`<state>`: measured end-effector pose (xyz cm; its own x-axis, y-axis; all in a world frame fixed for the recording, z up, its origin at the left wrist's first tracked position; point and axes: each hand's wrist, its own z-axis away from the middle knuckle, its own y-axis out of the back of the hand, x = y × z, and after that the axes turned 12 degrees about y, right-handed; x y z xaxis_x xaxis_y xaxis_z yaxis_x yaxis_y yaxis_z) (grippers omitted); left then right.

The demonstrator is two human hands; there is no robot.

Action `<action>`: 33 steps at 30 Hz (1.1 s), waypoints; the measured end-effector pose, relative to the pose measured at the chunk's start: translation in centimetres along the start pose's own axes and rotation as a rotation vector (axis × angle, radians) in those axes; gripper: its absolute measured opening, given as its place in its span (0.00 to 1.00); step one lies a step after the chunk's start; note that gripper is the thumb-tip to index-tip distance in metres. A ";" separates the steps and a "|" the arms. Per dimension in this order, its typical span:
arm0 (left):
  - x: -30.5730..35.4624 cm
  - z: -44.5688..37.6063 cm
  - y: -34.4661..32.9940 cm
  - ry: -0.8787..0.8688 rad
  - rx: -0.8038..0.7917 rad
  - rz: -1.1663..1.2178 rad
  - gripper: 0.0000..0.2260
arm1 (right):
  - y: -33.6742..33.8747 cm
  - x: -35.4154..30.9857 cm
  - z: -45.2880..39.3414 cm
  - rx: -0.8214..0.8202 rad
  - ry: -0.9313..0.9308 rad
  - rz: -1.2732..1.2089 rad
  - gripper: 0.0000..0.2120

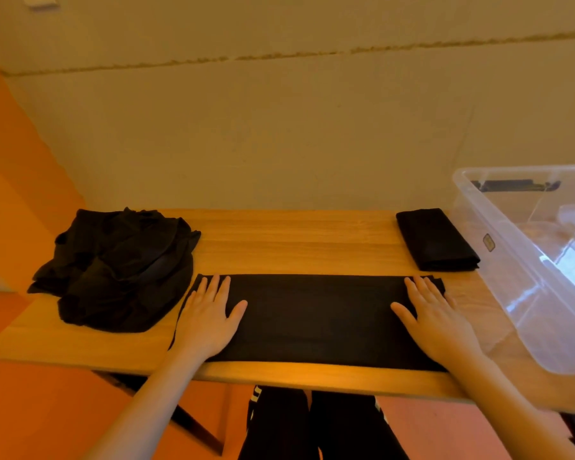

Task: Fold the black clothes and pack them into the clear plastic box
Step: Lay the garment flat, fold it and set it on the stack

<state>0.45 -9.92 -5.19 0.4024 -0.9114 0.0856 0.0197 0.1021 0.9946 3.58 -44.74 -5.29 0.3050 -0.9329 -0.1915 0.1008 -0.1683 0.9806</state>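
Both of my hands lie flat, palms down, on a long black garment (316, 318) that I have spread across the near part of the desk (296, 240). My left hand (210, 318) presses the left end of the cloth, fingers straight and close together pointing away from me, thumb spread out to the right. My right hand (437, 322) mirrors it on the right end, fingers straight and reaching almost to the far right corner of the cloth, thumb angled out to the left. Neither hand grips anything; each only rests on the fabric. My forearms come up from below the near desk edge and slant inward toward the hands, the wrists roughly level with the cloth's near edge.

The garment is folded into a wide, flat strip that runs left to right, its near edge just short of the desk's front edge. A crumpled pile of black clothes (120, 270) sits on the left side of the desk, just beside the strip's left end. A neatly folded black piece (437, 239) lies at the far right, next to the clear plastic box (525, 260), which stands on the right end of the desk. I see no clothes inside the box.
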 end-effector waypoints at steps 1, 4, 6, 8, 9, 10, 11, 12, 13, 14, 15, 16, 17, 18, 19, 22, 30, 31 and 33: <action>0.2 -0.2 0.1 0.002 -0.008 0.001 0.30 | 0.0 -0.1 -0.1 -0.002 -0.016 0.007 0.32; 0.9 -0.2 0.6 0.036 -0.014 0.002 0.29 | 0.1 -0.6 -0.4 -0.020 -0.061 0.032 0.32; 1.5 1.0 0.6 0.124 0.024 0.068 0.30 | 0.5 -0.3 -0.4 -0.042 -0.004 0.050 0.34; 2.0 2.5 0.3 0.207 0.008 0.131 0.31 | 0.8 0.7 -0.1 -0.067 0.095 0.032 0.40; 2.3 3.2 0.0 0.231 -0.013 0.128 0.32 | 0.8 1.2 0.2 -0.078 0.110 0.007 0.42; 2.5 3.5 -0.3 0.241 -0.025 0.103 0.32 | 0.8 1.8 0.4 -0.074 0.099 -0.016 0.42; 2.6 3.4 -0.6 0.234 -0.020 0.074 0.32 | 0.7 2.4 0.5 -0.060 0.078 -0.029 0.43; 2.8 2.9 -0.6 0.215 -0.009 0.057 0.32 | 0.7 2.8 0.6 -0.047 0.058 -0.029 0.43; 2.9 1.9 -0.6 0.179 -0.006 0.052 0.32 | 0.6 2.9 0.6 -0.041 0.044 -0.024 0.40; 3.0 0.7 -0.5 0.136 -0.008 0.057 0.31 | 0.6 3.0 0.5 -0.041 0.037 -0.025 0.36; 3.1 -0.7 -0.2 0.103 -0.016 0.062 0.31 | 0.7 2.9 0.4 -0.037 0.031 -0.034 0.32; 3.3 -2.0 0.2 0.095 -0.014 0.061 0.31 | 0.8 2.9 0.3 -0.023 0.029 -0.055 0.30; 3.5 -3.0 0.7 0.111 0.014 0.052 0.30 | 0.9 3.0 0.3 -0.002 0.029 -0.083 0.29; 3.8 -3.7 1.2 0.141 0.071 0.032 0.30 | 1.1 3.2 0.4 0.018 0.024 -0.112 0.27; 4.3 -4.0 1.6 0.175 0.131 0.018 0.30 | 1.4 3.5 0.5 0.035 0.021 -0.139 0.26; 6.8 -2.8 1.2 0.232 0.098 0.128 0.32 | 1.6 4.0 1.5 0.051 0.025 -0.111 0.25; 6.7 -6.1 -0.4 0.159 -0.064 0.130 0.34 | 1.9 3.4 1.6 0.033 0.158 -0.111 0.28; 6.4 -6.9 -0.1 0.114 -0.074 0.137 0.34 | 1.9 3.4 1.2 -0.013 0.201 -0.108 0.28; 6.2 -8.2 0.6 0.114 0.000 0.129 0.36 | 1.5 3.1 0.5 -0.060 0.276 -0.085 0.35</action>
<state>10.44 -12.25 -4.55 0.5032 -0.8395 0.2052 -0.0389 0.2152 0.9758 4.16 -48.04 -4.40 0.5385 -0.7928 -0.2855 0.1902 -0.2158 0.9577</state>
